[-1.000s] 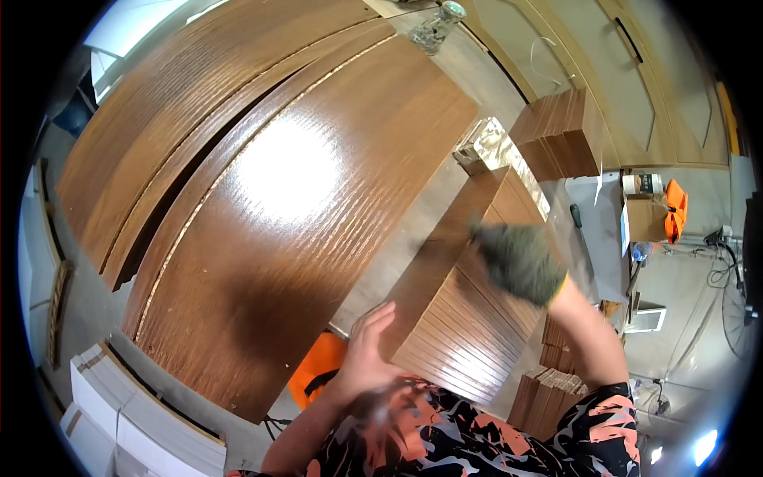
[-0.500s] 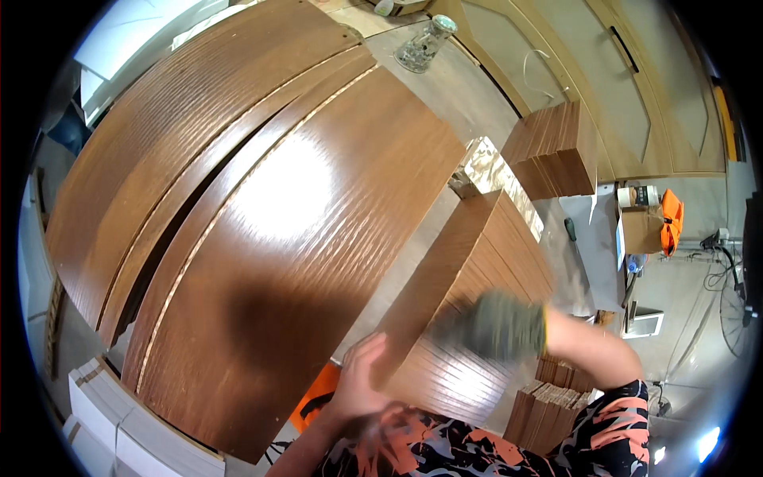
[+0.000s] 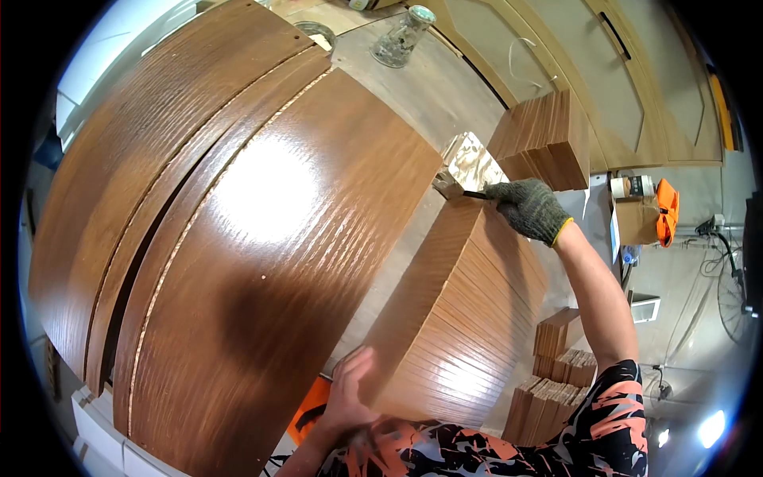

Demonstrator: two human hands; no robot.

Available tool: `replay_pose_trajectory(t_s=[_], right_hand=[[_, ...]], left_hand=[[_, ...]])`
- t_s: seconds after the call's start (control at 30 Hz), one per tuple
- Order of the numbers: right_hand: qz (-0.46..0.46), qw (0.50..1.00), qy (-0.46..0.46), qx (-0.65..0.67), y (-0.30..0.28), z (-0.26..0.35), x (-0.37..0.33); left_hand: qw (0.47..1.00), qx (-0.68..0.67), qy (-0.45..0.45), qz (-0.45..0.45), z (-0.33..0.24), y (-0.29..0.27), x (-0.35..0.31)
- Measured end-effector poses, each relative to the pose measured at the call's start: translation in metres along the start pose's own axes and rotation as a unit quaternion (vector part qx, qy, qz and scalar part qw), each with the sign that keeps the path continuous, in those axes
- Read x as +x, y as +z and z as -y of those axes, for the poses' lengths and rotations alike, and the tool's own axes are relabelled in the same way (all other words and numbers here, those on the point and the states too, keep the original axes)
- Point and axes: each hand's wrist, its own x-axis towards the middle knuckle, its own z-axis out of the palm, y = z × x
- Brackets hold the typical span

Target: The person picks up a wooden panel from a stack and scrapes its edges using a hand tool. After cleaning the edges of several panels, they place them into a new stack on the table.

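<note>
My right hand (image 3: 531, 208), in a dark grey knit glove with a yellow cuff, is at the far end of a long stack of brown wood-grain boards (image 3: 469, 318). Its fingers are closed round a slim black handle (image 3: 474, 194), whose other end reaches a shiny, crumpled silver-and-brown block (image 3: 470, 160); the tool's kind is unclear. My bare left hand (image 3: 350, 393) lies against the near left side of the stack, fingers stretched out and holding nothing. To the left spreads a large glossy brown wood-grain panel (image 3: 318, 215), with another panel (image 3: 183, 103) beyond it.
At the far side are a glass jar (image 3: 404, 36) and another board stack (image 3: 544, 139). Smaller board stacks (image 3: 548, 401) stand at right, near my elbow. An orange item (image 3: 668, 213) sits beside a white cup (image 3: 632, 187). White boxed panels (image 3: 107, 433) are at lower left.
My right hand has moved away from me along the stack, from its near part to the far end, and now holds the black handle. My left hand stays by the stack. The view has shifted slightly.
</note>
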Motion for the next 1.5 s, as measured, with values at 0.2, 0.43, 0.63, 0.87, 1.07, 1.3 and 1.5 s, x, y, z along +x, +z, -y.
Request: replay_pose_trajectory(t_s=[0.2, 0.43, 0.63, 0.87, 1.07, 1.3, 1.5], right_hand=[[0.12, 0.961, -0.209, 0.135, 0.017, 0.069, -0.051], [-0.064, 0.997, -0.037, -0.021, -0.009, -0.019, 0.003], [-0.006, 1.0, -0.003, -0.006, -0.004, -0.014, 0.015], [0.151, 0.972, -0.157, -0.085, -0.01, 0.065, -0.018], [0.181, 0.977, -0.078, -0.087, -0.024, 0.104, -0.018], [0.239, 0.916, -0.32, -0.025, -0.019, 0.145, -0.065], [0.287, 0.889, -0.357, 0.002, -0.011, 0.199, -0.094]], left_hand=[[1.0, -0.014, 0.021, -0.015, 0.01, 0.001, -0.002], [0.999, 0.014, 0.032, -0.019, 0.007, 0.003, 0.0], [0.999, -0.002, 0.041, -0.008, 0.008, -0.003, -0.002], [0.999, 0.011, 0.035, -0.007, 0.001, -0.007, 0.001], [0.998, 0.044, 0.039, -0.037, -0.001, -0.004, 0.006], [0.998, 0.042, 0.03, -0.039, -0.007, -0.003, 0.005], [1.0, -0.005, 0.021, -0.007, -0.002, -0.003, 0.002]])
